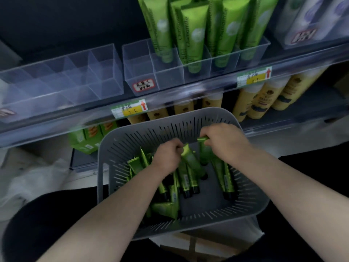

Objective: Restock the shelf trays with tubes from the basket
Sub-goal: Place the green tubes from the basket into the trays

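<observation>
A grey slotted basket [132, 140] sits below me and holds several green tubes [186, 183] with black caps. Both hands are inside it. My left hand [167, 156] grips one green tube [191, 160] by its crimped end. My right hand [224, 139] grips another green tube [204, 151] at its top. On the shelf above stand clear divided trays [139, 70]; the right compartments hold upright green tubes [194, 35], while the left-hand tray [62, 82] and the compartments beside the label stand without tubes.
The lower shelf carries yellow tubes [264, 99] and green boxes [88, 137]. White bottles [309, 21] stand at the top right. Price tags [130, 109] hang on the shelf rail. A cardboard box [192, 244] lies under the basket.
</observation>
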A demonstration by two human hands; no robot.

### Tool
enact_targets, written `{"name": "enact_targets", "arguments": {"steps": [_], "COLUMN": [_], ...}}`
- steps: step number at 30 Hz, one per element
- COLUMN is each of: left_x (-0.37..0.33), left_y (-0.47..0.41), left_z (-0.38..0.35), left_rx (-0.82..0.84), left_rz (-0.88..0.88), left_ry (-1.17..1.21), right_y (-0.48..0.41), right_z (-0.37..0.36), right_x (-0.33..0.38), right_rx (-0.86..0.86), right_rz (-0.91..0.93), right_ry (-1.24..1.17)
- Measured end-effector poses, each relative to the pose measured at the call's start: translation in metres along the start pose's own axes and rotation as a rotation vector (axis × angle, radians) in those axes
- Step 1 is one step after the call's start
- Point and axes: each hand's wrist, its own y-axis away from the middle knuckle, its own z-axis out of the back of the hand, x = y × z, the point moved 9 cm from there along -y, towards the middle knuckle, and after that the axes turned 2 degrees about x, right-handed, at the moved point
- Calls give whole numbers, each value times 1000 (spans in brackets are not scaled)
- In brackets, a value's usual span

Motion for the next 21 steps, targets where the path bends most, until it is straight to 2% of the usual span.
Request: {"name": "enact_targets", "arguments": {"steps": [5, 11, 15, 21], "left_x": [-17, -68, -96, -149], "left_y": [30, 68, 77, 80], "left_z": [69, 159, 217, 287], "left_rx": [-277, -599, -726, -956], "left_rz": [-99, -326, -405, -478], "left_ry": [-31, 24, 222, 195], "right_y": [10, 27, 35, 46], "right_z": [36, 101, 145, 183], "right_x": [18, 41, 43, 38], "right_rx": [-165, -416, -554, -691], "right_rz": [74, 168, 200, 232], "right_ry": [-47, -79, -87, -107]}}
